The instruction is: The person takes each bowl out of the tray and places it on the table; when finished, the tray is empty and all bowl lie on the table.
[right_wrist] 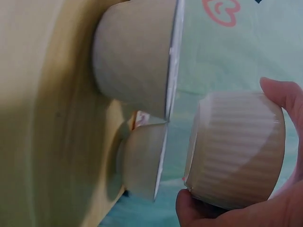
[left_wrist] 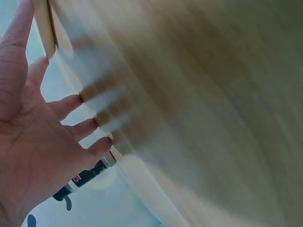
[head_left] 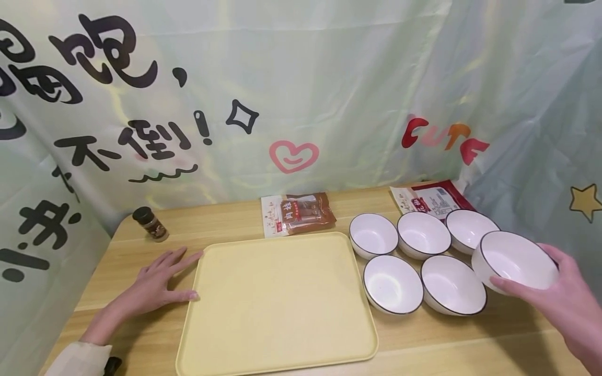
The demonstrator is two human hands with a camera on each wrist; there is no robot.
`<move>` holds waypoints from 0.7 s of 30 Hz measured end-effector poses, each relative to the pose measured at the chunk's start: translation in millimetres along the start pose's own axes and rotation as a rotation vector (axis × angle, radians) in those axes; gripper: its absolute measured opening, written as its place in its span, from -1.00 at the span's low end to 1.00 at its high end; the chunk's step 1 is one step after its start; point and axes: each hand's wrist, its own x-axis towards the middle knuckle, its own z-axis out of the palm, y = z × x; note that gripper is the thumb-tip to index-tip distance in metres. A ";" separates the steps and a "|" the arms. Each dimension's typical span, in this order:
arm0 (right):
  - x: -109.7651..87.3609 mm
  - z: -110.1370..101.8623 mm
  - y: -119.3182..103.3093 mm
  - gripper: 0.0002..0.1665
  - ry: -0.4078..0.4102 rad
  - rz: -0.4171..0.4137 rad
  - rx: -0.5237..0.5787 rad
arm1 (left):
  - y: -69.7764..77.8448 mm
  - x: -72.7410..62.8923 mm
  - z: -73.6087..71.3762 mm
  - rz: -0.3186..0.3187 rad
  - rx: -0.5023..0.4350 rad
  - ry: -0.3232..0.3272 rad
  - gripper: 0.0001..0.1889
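A white bowl (head_left: pixel 519 261) with a dark rim is held up by my right hand (head_left: pixel 564 292), thumb on the near side and fingers round the far side. The right wrist view shows the ribbed outside of this bowl (right_wrist: pixel 236 151), raised off the table beside other bowls. My left hand (head_left: pixel 157 284) lies with spread fingers at the left edge of a pale yellow tray (head_left: pixel 282 308), thumb and index fingertips right at its rim. In the left wrist view the left hand (left_wrist: pixel 42 123) has its fingertips on the wooden table.
Several white bowls (head_left: pixel 453 284) stand in two rows right of the tray. A brown spice packet (head_left: pixel 298 214) lies behind the tray, a red and white packet (head_left: pixel 430 198) behind the bowls. A small dark-capped jar (head_left: pixel 150 224) stands at the back left. Printed cloth (head_left: pixel 329 94) hangs behind.
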 end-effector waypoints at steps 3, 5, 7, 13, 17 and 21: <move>-1.4 0.5 10.4 0.28 0.004 0.000 0.004 | 0.5 1.3 0.4 -0.001 -0.005 -0.007 0.01; -2.5 0.9 16.1 0.30 0.003 0.003 0.003 | 0.9 1.7 0.4 -0.002 -0.008 -0.007 0.01; -3.3 1.0 20.0 0.32 0.004 0.016 0.006 | 1.2 2.2 0.4 0.001 -0.007 -0.004 0.01; -3.8 -0.4 22.3 0.41 0.024 0.061 0.005 | 0.2 2.9 0.8 0.000 0.003 -0.003 0.01; -2.8 0.3 30.6 0.36 0.033 0.053 0.015 | -1.6 2.1 1.7 -0.005 -0.004 -0.005 0.01; -2.0 1.8 46.2 0.29 0.027 0.051 0.019 | -1.6 0.9 2.2 -0.001 -0.014 -0.009 0.01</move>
